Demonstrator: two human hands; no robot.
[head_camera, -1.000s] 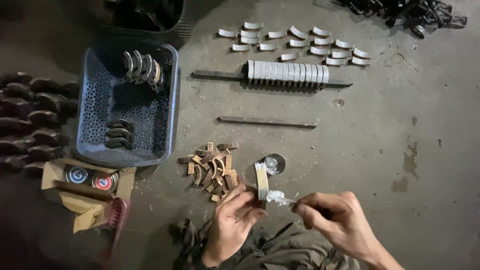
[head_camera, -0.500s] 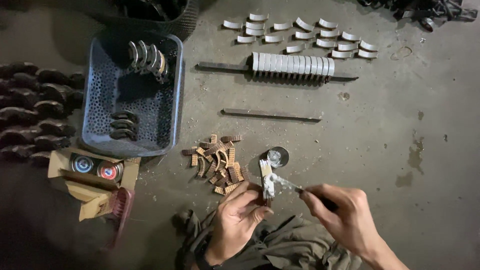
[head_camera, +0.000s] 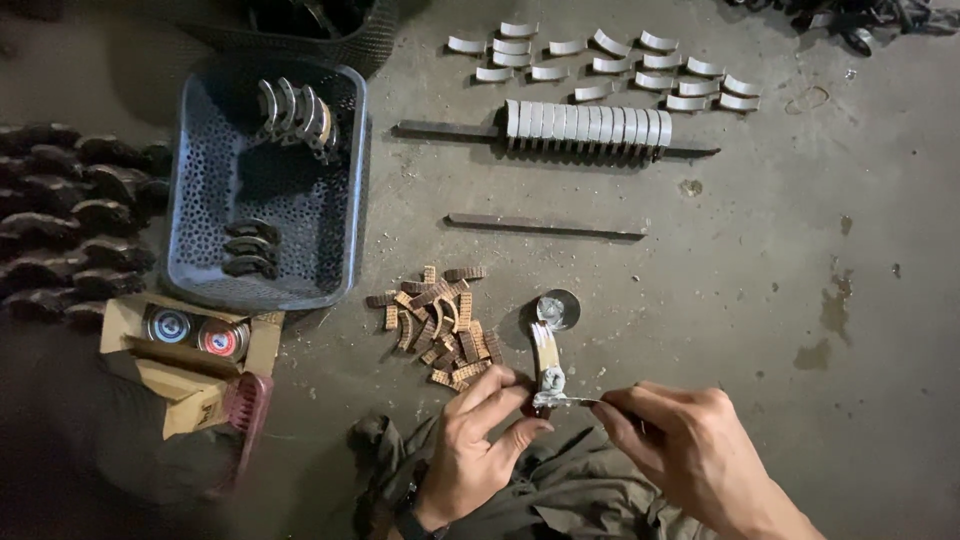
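My left hand (head_camera: 480, 440) pinches the lower end of a curved metal shoe (head_camera: 545, 352), holding it upright with its pale inner face toward me. My right hand (head_camera: 690, 450) grips a thin metal spreader tool (head_camera: 565, 400) whose tip, loaded with grey paste, touches the shoe's lower end. Just beyond the shoe sits a small round open tin (head_camera: 558, 308) of grey paste. Left of it lies a pile of brown curved lining strips (head_camera: 435, 322) on the concrete floor.
A blue perforated plastic basket (head_camera: 205, 270) holds metal shoes. Far ahead, a row of shoes hangs on a bar (head_camera: 585, 125); loose shoes (head_camera: 610, 65) lie beyond, and a bare flat bar (head_camera: 545, 226) lies nearer. A cardboard box with two tins (head_camera: 190, 335), a brush (head_camera: 245, 410) and dark stacked parts (head_camera: 70, 220) are left.
The spreader tip has moved from the shoe's side down to its lower end. Both hands stay together at the same spot.
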